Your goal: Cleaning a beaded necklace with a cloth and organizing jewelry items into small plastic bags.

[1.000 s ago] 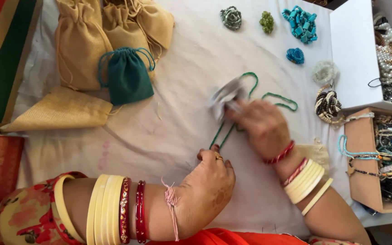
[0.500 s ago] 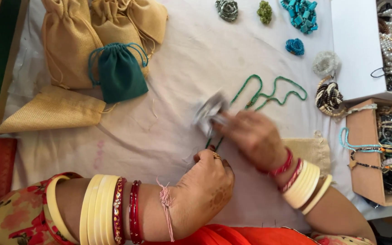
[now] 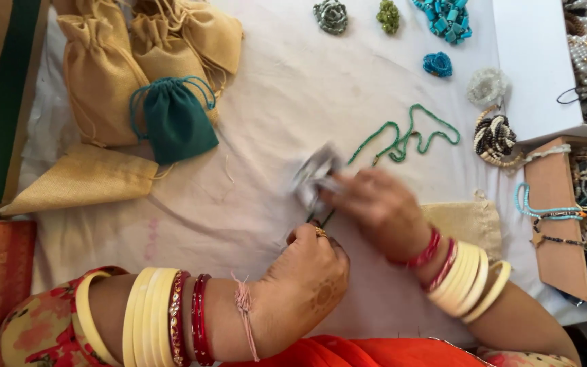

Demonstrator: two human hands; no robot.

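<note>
A green bead necklace (image 3: 402,139) trails across the white cloth (image 3: 293,102) from the far right toward me. My left hand (image 3: 310,272) pinches its near end, fingers closed on the strand. My right hand (image 3: 378,207) holds a small grey cloth (image 3: 314,173) wrapped around the strand just beyond my left hand; it is blurred. Both wrists carry cream and red bangles.
A green drawstring pouch (image 3: 174,122) and several tan jute pouches (image 3: 103,75) lie far left. Beaded bracelets (image 3: 436,20) sit at the far edge, a striped one (image 3: 494,136) at right. Open boxes (image 3: 558,204) of jewellery stand at right. A tan pouch (image 3: 467,221) lies under my right wrist.
My right hand slid the grey cloth along the necklace toward me and to the left. The far loop of beads has been drawn out looser. My left hand stayed put.
</note>
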